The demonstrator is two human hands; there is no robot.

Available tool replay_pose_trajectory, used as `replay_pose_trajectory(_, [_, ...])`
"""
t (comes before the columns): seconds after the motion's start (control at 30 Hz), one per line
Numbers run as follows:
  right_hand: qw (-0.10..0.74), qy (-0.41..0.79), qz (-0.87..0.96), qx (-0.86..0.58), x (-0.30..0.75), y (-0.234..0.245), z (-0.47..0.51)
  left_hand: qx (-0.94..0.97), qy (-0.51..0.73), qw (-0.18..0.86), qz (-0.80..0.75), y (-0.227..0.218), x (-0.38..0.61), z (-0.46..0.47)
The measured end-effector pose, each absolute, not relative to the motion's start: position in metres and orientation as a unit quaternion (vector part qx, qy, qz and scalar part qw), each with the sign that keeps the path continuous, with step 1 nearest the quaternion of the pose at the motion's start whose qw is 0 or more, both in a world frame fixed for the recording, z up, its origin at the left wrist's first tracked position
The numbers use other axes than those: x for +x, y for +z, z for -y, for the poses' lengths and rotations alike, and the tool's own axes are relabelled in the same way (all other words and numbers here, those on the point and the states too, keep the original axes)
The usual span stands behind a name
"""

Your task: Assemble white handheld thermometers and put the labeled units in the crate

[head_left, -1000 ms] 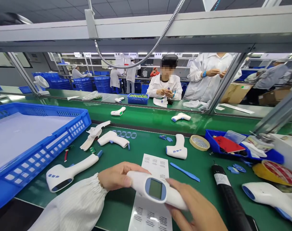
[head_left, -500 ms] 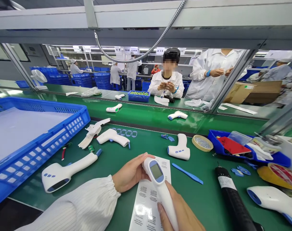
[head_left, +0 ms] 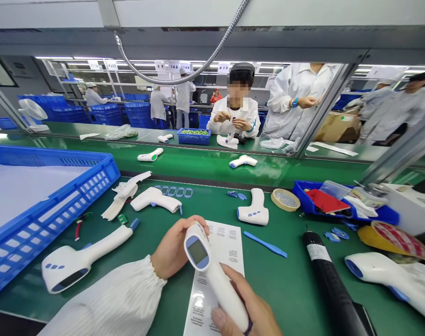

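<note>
A white forehead thermometer [head_left: 221, 284] with a blue-framed display is between my hands, its screen turned up toward me. My right hand [head_left: 252, 296] wraps its handle, thumb on the near side. Around the far left side of its head curls my left hand [head_left: 172, 247], with some fingers hidden behind it. Beneath lies a printed white sheet [head_left: 229, 235]. A blue pry tool [head_left: 265, 244] rests to the right of the sheet. Another thermometer [head_left: 253, 208] lies beyond it, and one with its handle end open [head_left: 156, 199] lies to the left.
A large blue crate [head_left: 68, 200] borders the left side. To the right are a black electric screwdriver [head_left: 324, 280], a tape roll holding small parts [head_left: 285, 199], a blue parts bin [head_left: 376, 212] and another thermometer [head_left: 376, 273]. A green conveyor [head_left: 194, 163] runs behind; a co-worker [head_left: 236, 114] sits across.
The thermometer has tilted, its head swinging left and its display turning in my hands. Both hands keep their hold. The whole view has shifted slightly, moving the bench things left.
</note>
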State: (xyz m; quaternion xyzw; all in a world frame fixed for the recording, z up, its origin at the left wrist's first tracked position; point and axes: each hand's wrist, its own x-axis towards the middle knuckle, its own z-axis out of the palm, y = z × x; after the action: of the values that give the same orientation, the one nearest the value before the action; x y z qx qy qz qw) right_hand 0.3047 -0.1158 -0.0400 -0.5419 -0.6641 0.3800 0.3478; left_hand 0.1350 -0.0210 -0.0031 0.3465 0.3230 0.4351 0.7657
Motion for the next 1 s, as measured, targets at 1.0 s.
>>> replay_pose_trajectory(1.0, [0.12,0.138,0.782,-0.596,0.397,0.012,0.04,0.957,0.086,0.076,-0.267,-0.003,0.167,0.054])
